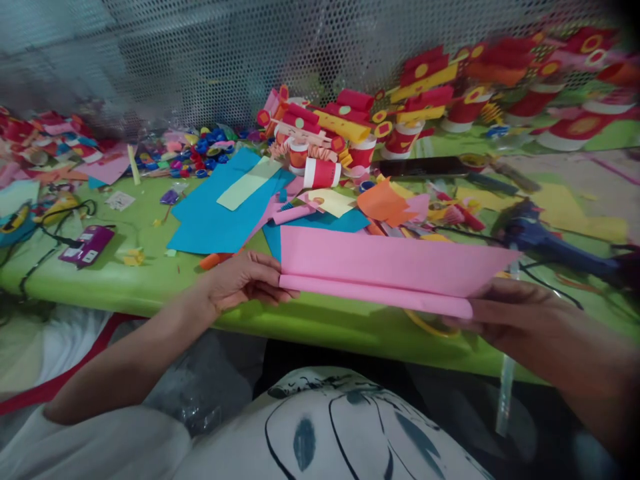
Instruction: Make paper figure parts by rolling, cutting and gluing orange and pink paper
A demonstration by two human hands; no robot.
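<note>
A sheet of pink paper [380, 261] is held up over the front edge of the table, its near edge rolled into a narrow tube. My left hand [249, 277] pinches the left end of the rolled edge. At the other end, my right hand [505, 307] grips the roll and the sheet's lower right corner; some of its fingers are hidden behind the paper. Behind the sheet lie blue paper [220, 203], a pale green paper strip [249, 183] and orange paper [385, 203]. A blue glue gun [555, 243] rests near my right hand.
Red paper cups [320, 173] with coloured paper tubes line the back, against a perforated metal panel [225, 67]. A purple power socket [87, 245] with a black cable sits at left. A dark phone [423, 167] lies behind the scraps. A clear glue stick [506, 393] hangs past the green table edge.
</note>
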